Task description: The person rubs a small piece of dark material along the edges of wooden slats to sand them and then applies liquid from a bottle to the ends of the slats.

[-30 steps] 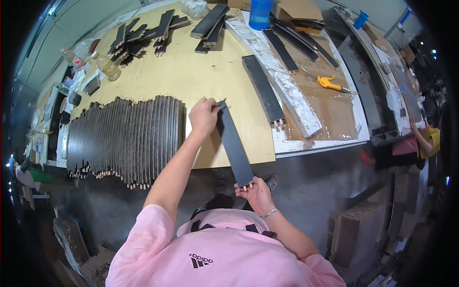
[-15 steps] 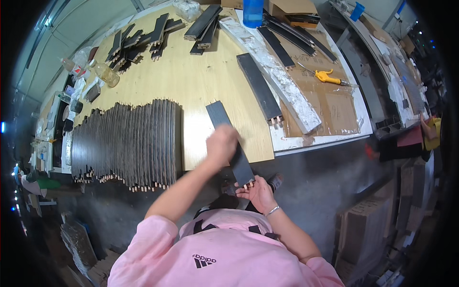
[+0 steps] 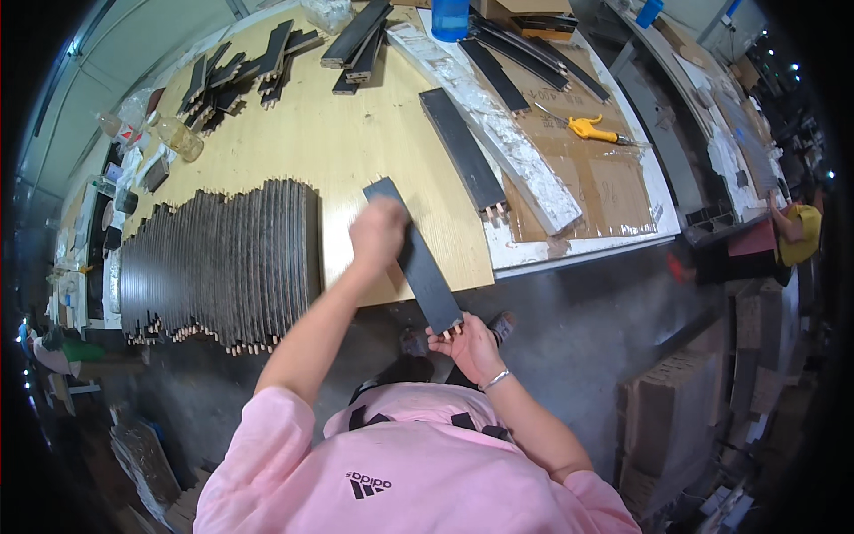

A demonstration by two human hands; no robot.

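A dark flat board [image 3: 429,283] with pale wooden pegs at its near end lies slantwise over the table's front edge. My right hand [image 3: 473,349] grips that near end, fingers beside and under the pegs. Closed like a fist, my left hand [image 3: 377,233] is on or just over the board's far half; it is slightly blurred, and whatever its fingers hold is hidden. To the left stands a tight row of similar pegged boards [image 3: 222,267], packed side by side. One more dark board [image 3: 463,151] lies to the right, its pegs facing me.
Loose dark boards [image 3: 356,40] lie in heaps along the far side of the table [image 3: 356,133]. A long white foam strip [image 3: 498,133] and a yellow air blow gun [image 3: 592,130] on cardboard [image 3: 623,196] are at right. A clear bottle [image 3: 178,138] stands far left.
My left hand has slid along the board toward its far end. My right hand still grips the pegged end. The whole view has shifted slightly.
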